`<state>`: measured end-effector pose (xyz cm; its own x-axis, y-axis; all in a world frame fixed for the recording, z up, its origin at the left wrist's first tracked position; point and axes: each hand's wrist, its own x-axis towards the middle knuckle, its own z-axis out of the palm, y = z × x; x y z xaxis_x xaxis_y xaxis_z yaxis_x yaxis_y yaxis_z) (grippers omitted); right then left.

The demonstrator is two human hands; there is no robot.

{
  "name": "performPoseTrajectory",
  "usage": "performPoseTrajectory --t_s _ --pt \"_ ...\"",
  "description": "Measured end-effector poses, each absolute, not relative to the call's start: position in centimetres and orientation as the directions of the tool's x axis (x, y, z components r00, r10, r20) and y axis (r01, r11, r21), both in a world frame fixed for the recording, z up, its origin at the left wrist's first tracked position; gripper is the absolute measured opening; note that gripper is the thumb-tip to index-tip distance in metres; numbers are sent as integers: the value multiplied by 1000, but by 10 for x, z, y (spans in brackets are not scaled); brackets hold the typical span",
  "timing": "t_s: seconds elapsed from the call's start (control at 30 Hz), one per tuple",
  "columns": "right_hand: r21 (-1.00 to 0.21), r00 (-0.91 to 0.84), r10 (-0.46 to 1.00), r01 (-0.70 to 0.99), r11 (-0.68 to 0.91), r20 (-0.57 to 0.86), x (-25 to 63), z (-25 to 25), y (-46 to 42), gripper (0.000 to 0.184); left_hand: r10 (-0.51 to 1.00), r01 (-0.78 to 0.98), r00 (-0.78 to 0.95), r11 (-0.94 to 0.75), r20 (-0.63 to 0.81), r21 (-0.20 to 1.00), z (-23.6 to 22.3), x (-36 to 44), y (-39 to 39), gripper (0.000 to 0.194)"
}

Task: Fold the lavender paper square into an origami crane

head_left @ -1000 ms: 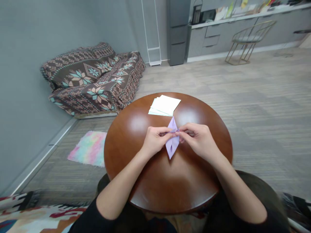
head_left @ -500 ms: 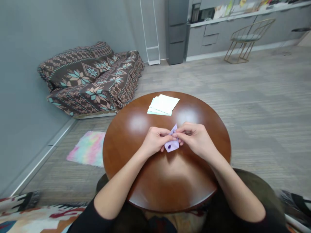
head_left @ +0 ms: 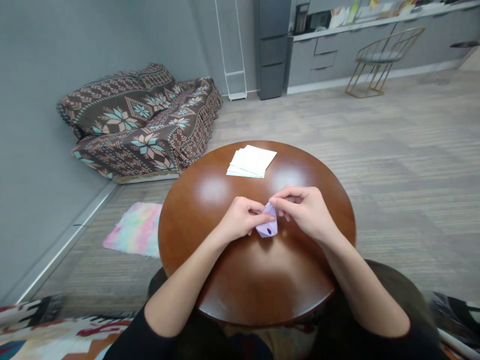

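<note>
A small lilac folded paper piece (head_left: 267,227) sits between both hands above the middle of a round brown wooden table (head_left: 240,280). My left hand (head_left: 242,217) pinches its left side with thumb and fingers closed. My right hand (head_left: 303,210) pinches its top from the right, fingers curled over it. Much of the paper is hidden by the fingers. A small stack of white and pale green paper sheets (head_left: 251,162) lies at the table's far edge, apart from both hands.
A patterned brown and teal floor sofa (head_left: 138,120) lies against the grey wall at the left. A pastel fluffy mat (head_left: 135,235) is on the floor beside the table. A gold wire chair (head_left: 382,57), grey cabinets (head_left: 272,47) and a white frame (head_left: 230,50) stand at the back.
The long pointed lilac shape has been folded down into a short compact piece. Both hands stayed pinched on it and shifted slightly; the right hand now curls over its top.
</note>
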<state>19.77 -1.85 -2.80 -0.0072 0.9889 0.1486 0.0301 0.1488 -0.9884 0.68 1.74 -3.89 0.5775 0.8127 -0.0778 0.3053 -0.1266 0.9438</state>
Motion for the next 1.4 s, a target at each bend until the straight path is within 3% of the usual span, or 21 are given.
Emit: performPoseTrajectory --t_s 0.17,0.27,0.4,0.5,0.7,1.0,1.17,1.33,1.4 --pt "-926 76 936 190 326 345 208 -29 -16 11 893 188 451 -97 2 977 -40 8 22 33" --pt "-815 -130 877 328 478 462 214 -29 -17 22 949 125 306 -121 78 985 -38 6 27 33" --pt "-769 -358 846 375 518 395 208 -33 -20 41 971 93 234 -78 55 993 -38 5 29 34" --pt "-794 -328 858 347 500 396 199 -38 -19 39 961 83 275 -55 30 995 -39 6 27 34" --pt "-864 -259 890 248 437 376 193 -42 -17 13 946 -27 321 47 -36 999 -43 7 27 33" --pt "-918 -46 938 195 345 343 191 -45 -14 8 896 -134 436 -31 87 991 -44 5 26 40" --pt "-948 50 947 -3 318 317 192 -51 -10 7 902 -151 375 -167 213 974 -45 11 22 76" --pt "-929 113 926 -43 367 360 190 -49 -12 7 861 -115 309 -388 404 915 -49 13 21 30" --pt "-921 85 920 -44 388 383 190 -48 -13 11 841 -89 285 -455 460 886 -48 13 20 21"
